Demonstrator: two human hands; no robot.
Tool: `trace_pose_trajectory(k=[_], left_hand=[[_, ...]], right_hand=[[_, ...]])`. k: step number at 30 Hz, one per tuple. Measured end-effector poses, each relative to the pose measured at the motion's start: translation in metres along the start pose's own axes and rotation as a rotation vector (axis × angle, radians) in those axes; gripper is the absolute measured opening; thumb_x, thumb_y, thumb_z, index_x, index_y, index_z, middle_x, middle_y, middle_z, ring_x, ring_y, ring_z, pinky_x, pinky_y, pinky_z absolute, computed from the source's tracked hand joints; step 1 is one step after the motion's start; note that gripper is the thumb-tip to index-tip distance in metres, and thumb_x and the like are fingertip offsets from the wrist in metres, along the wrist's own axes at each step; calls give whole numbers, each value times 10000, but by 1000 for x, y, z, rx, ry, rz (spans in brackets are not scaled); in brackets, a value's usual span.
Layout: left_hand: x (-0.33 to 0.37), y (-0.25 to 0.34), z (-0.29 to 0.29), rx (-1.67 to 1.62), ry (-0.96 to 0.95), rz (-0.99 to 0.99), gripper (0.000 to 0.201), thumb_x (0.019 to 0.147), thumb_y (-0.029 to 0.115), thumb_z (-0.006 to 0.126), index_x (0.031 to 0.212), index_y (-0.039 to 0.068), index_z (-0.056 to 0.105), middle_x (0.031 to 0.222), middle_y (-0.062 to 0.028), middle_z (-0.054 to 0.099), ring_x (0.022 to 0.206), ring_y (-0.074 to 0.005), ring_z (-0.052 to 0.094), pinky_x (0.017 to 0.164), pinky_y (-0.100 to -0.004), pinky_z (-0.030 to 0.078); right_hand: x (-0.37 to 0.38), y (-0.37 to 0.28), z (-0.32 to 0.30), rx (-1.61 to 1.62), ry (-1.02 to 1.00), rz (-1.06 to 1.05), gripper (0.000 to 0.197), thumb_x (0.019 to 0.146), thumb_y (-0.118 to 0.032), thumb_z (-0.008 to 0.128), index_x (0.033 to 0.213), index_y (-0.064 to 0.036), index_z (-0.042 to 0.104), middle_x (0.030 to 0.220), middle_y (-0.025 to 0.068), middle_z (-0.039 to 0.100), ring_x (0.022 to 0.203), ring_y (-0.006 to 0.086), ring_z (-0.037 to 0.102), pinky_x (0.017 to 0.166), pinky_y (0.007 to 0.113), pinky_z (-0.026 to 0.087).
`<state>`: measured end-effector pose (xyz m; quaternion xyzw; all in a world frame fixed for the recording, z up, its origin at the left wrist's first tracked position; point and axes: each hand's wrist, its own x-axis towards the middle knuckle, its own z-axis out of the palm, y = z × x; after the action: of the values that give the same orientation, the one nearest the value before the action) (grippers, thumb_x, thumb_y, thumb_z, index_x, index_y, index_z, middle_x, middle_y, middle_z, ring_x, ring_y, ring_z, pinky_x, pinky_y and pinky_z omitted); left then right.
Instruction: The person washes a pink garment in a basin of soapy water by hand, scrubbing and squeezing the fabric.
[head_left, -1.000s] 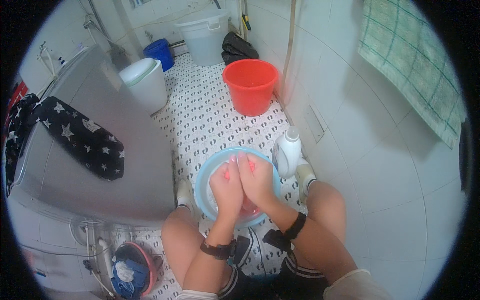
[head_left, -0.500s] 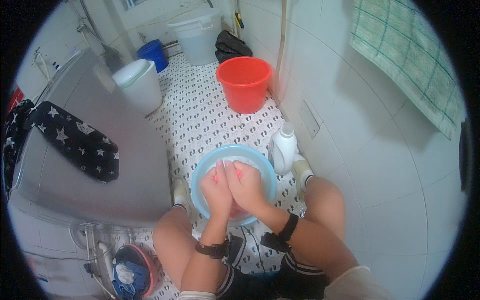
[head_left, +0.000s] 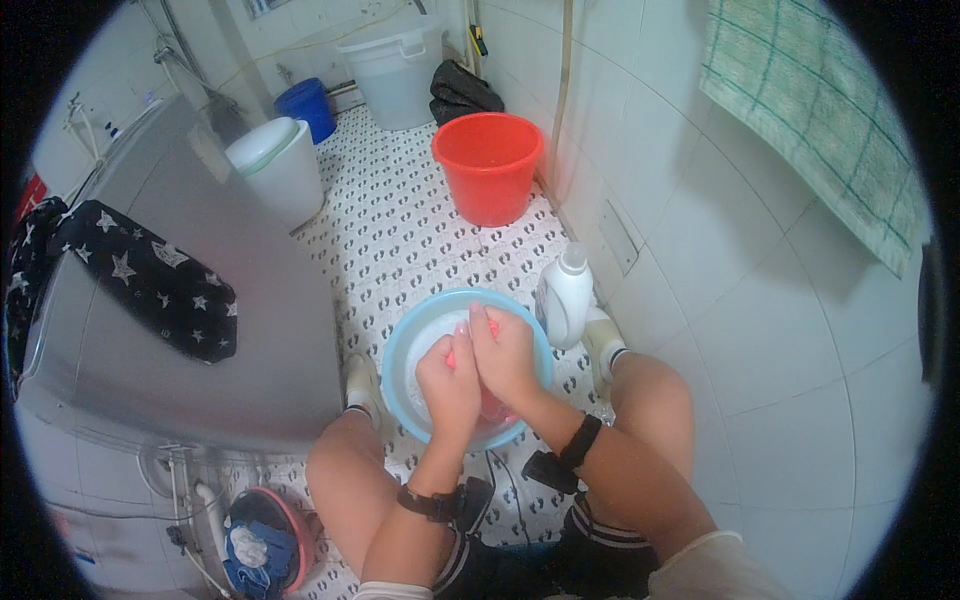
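My left grip [head_left: 449,382] and my right grip [head_left: 506,357] are both clenched around a pinkish-red cloth [head_left: 494,408], the right slightly farther forward, my thumbs pointing toward 12 o'clock. Bits of the cloth show beside both thumbs, and more of it shows below, between my wrists. All this is over a light-blue basin [head_left: 390,375] on the floor, between my feet; most of what it holds is hidden under my arms. A black strap circles each forearm.

Taking the basin as the dial's centre, a white bottle [head_left: 568,302] stands upright at 2 o'clock, near the rim. Farther out at 2 a green checked towel [head_left: 815,130] hangs by the wall. A red bucket [head_left: 490,175] stands at 12, and a big translucent tub [head_left: 393,85] beyond it, nearer 11. Between 9 and 10, a star-patterned black cloth [head_left: 155,280] drapes a grey appliance [head_left: 265,350]. Between 7 and 8, a pinkish tub [head_left: 298,535] holds blue clothing [head_left: 265,570].
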<state>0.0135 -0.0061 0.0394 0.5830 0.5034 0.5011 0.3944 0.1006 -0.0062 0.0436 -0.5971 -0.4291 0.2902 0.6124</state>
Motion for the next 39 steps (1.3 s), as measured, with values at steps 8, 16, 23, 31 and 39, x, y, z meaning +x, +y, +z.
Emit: trace_pose_trajectory(k=[8,16,23,31,39], left_hand=[[-2,2,5,8,-2,14,462,1022,260,561,665,-32,583,559,11,490,558,-64,387,482,-299,334],[2,10,3,-90,29,-32,463,1023,257,547,676,-47,578,548,-29,477,556,-85,397,498,-314,350],[10,4,4,-111,49,-66,480,1024,243,542,634,-37,532,524,-52,448,546,-96,373,494,-337,334],[8,0,6,-75,39,-67,487,1022,247,548,626,-35,517,522,-57,451,551,-94,367,499,-337,338],[4,-4,4,-66,0,-75,463,1030,249,533,668,-37,568,540,-50,498,555,-87,399,504,-322,355]], right_hand=[[0,7,-3,-127,-23,-7,357,999,-220,542,772,36,643,626,168,633,590,161,625,563,346,464],[-3,4,-5,-140,-63,-75,344,998,-209,536,790,37,657,647,171,649,574,190,620,563,350,465],[-13,-6,-3,-189,-31,-167,368,1004,-222,531,768,38,638,624,151,632,566,151,588,542,334,438],[-12,-1,-3,-175,-20,-110,363,1002,-220,533,764,37,631,608,170,610,543,156,560,532,354,427],[-11,-2,-3,-114,6,-74,392,982,-238,563,705,39,568,627,244,567,515,326,568,520,427,427]])
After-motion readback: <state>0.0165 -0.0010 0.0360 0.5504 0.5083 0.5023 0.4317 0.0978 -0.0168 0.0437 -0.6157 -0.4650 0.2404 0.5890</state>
